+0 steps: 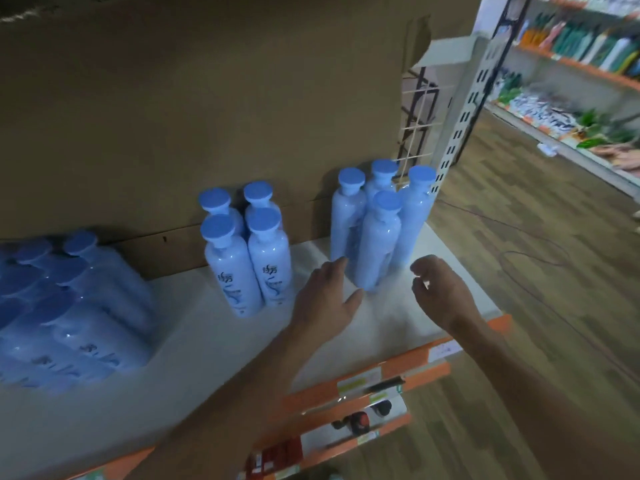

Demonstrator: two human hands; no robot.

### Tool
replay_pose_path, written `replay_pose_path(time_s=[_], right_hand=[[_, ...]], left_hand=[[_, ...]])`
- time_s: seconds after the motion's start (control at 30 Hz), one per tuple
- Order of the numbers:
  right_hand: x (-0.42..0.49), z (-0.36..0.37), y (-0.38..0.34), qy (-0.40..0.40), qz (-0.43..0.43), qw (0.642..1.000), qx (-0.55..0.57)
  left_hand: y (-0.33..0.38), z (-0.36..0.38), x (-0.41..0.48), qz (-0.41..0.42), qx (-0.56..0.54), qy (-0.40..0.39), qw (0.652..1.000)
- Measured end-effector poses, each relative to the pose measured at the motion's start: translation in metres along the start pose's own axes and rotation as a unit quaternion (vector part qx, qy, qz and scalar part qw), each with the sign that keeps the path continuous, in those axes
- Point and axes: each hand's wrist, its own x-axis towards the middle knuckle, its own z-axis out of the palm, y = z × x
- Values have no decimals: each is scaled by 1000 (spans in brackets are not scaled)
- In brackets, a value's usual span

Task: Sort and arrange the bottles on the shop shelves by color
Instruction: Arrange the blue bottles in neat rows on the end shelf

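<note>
Fingers of the left hand [325, 299] spread straight beside four clustered pale-blue bottles [379, 244] on the white shelf [207, 341]; right hand [443, 292] loosely curled; both hold nothing.

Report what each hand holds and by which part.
Nothing is held. The left hand and right hand flank the front light-blue bottle, neither closed round it.

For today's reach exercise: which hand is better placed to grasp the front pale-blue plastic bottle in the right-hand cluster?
Probably the left hand: it is open, and its thumb lies right beside the base of the front pale-blue plastic bottle. The right hand is loosely curled, with a visible gap to the bottle.
</note>
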Motion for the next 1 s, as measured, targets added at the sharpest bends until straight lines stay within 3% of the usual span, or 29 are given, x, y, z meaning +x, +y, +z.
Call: replay_pose_path(time_s=[0.27, 0.43, 0.57, 1.0], right_hand=[[68, -8, -8, -32, 45, 998, 7], [90, -9, -22, -39, 38, 994, 92], [88, -3, -15, -23, 48, 989, 135], [16, -14, -26, -50, 47, 992, 102]], left_hand=[[39, 6, 49, -66, -27, 24, 997], [47, 9, 54, -104, -51, 26, 993], [46, 6, 51, -105, -61, 19, 992], [22, -11, -2, -108, -114, -6, 988]])
